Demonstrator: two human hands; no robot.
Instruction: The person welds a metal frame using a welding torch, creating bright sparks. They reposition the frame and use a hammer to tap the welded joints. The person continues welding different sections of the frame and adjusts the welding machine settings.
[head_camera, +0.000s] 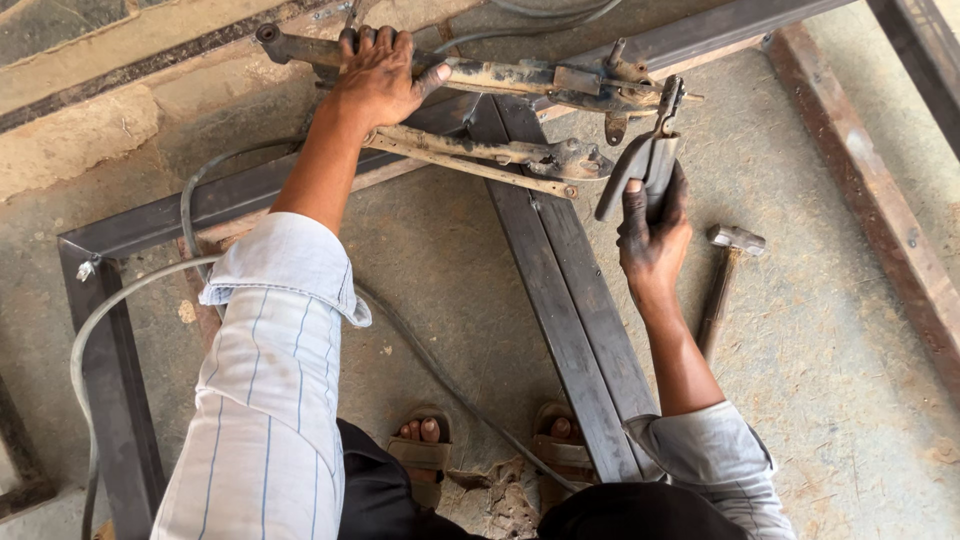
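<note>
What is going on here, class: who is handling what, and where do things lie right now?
A person crouches over a dark metal frame on a concrete floor. The left hand presses down on a rusty metal bar assembly lying across the frame. The right hand grips a welding electrode holder, its tip at the assembly. A hammer lies on the floor beside the right hand, and a cable loops at the left.

The left hand (380, 75) is reaching far forward on a straightened arm, palm down, fingers curling over and thumb spreading to the side. The right hand (652, 232) is staying nearer the body, elbow bending, fingers wrapping closed in a fist, knuckles pointing forward. Both sleeves are rolled up.
</note>
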